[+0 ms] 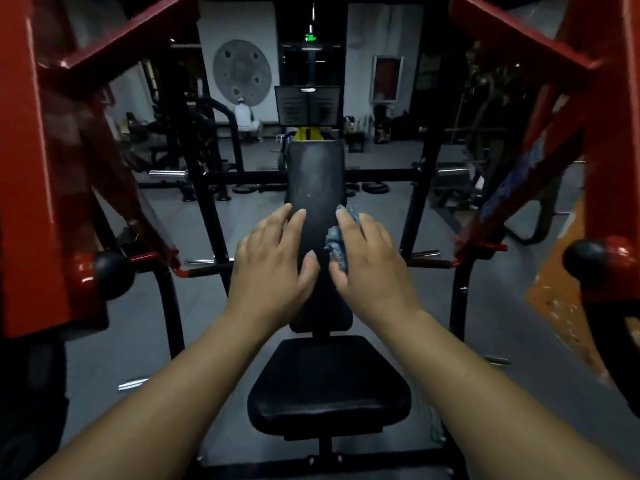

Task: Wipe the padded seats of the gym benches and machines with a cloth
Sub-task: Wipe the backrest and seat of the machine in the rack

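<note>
Machine frame: red steel arms (31, 168) rise on both sides of the view, and a black crossbar (242, 175) runs behind the bench.
Floor: grey floor (138, 323) lies under and around the machine, with weight plates (375, 187) lying on it beyond the crossbar.
Back pad: a long black back pad (317, 174) stands at centre, running away from the camera. Its surface shows pale smears in the upper half.
Seat pad: a black seat pad (329, 386) sits just below the back pad, nearest the camera. Nothing touches it.
Left hand: the left hand (270, 268) lies palm down on the left edge of the back pad, fingers straight and slightly spread. It holds nothing.
Right hand: the right hand (370, 268) lies palm down on the right edge of the back pad, fingers nearly straight, pressing the cloth against the padding.
Cloth: a crumpled blue cloth (336, 247) sits under the right hand on the back pad. It shows between thumb and forefinger and past the fingertips.
Knobs: black ball knobs (112, 277) cap the red arms at both sides.
Background: a person in white (246, 117) is seated far off, below a round grey wall disc (241, 72).
</note>
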The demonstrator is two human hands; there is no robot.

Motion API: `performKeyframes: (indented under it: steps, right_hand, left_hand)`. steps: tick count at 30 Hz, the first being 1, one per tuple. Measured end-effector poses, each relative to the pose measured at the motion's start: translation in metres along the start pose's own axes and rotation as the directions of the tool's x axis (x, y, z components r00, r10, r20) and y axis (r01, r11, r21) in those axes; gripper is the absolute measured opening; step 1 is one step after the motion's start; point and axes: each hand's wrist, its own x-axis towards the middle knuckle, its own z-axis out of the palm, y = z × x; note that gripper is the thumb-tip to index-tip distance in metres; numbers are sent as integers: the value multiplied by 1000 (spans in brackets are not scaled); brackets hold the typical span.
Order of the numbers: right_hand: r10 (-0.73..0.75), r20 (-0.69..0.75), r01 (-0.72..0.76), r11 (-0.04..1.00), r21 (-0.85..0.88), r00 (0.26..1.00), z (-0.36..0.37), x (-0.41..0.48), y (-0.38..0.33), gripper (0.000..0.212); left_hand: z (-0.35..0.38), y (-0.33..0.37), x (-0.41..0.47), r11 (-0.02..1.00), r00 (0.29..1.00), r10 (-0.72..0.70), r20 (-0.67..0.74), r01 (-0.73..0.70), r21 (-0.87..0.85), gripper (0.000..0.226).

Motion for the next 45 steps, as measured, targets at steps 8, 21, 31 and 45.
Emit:
performKeyframes:
  steps: [8,21,31,45]
  right_hand:
    - [34,58,-36,999,22,998,65,66,54,68]
    - [87,126,-98,991,88,988,159,177,132,69]
    - [135,124,-147,984,99,983,269,289,163,69]
    - [95,165,-106,992,61,982,410,435,225,72]
  left_hand:
    - [73,-19,74,991,991,-130,42,132,-27,61]
    - [167,-58,203,988,987,-151,54,149,40,63]
    - [267,-136,324,990,986,-142,89,142,0,63]
    - [370,-224,484,996,993,-92,70,92,-2,66]
